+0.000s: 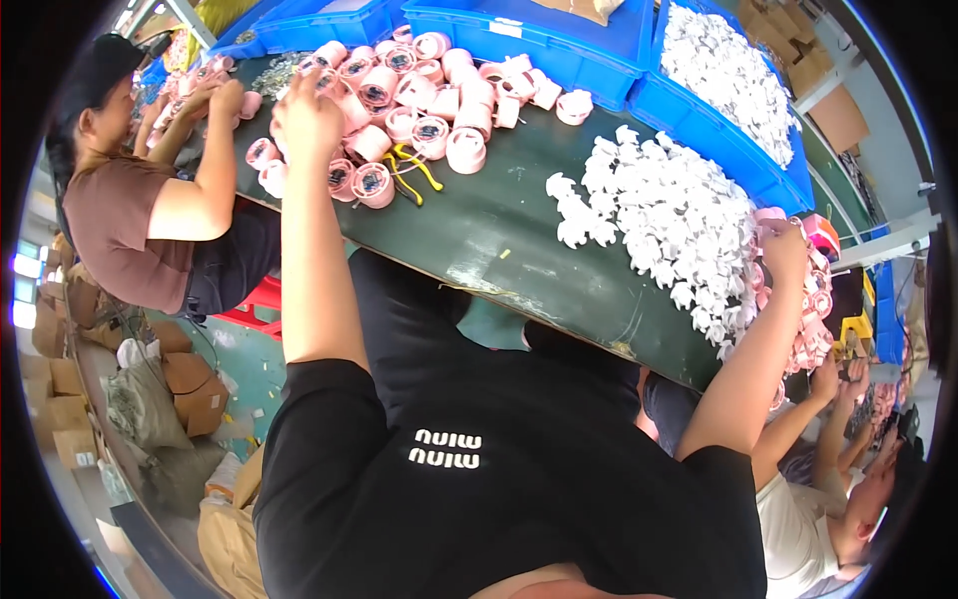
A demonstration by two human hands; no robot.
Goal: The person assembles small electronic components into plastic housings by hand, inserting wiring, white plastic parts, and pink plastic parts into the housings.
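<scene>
My left hand [307, 118] reaches into a heap of pink round plastic housings [376, 87] at the far left of the table, its fingers bent. What lies beneath them is hidden. Several housings show dark parts inside. Over on the right, my right hand [785, 250] is closed at the edge of a pile of pink plastic parts [813, 290], its fingers curled around one of them. White plastic pieces [659, 215] lie in a large loose pile just left of that hand. Yellow-handled pliers [411, 172] rest beside the pink housings, out of my hands' reach of contact.
Blue bins [529, 38] line the table's far side; one holds white pieces [723, 80]. The dark green table [499, 240] ends in front of me. A co-worker [140, 200] sits at left, another [813, 529] at right. Cardboard boxes [190, 389] and sacks [145, 399] stand on the floor.
</scene>
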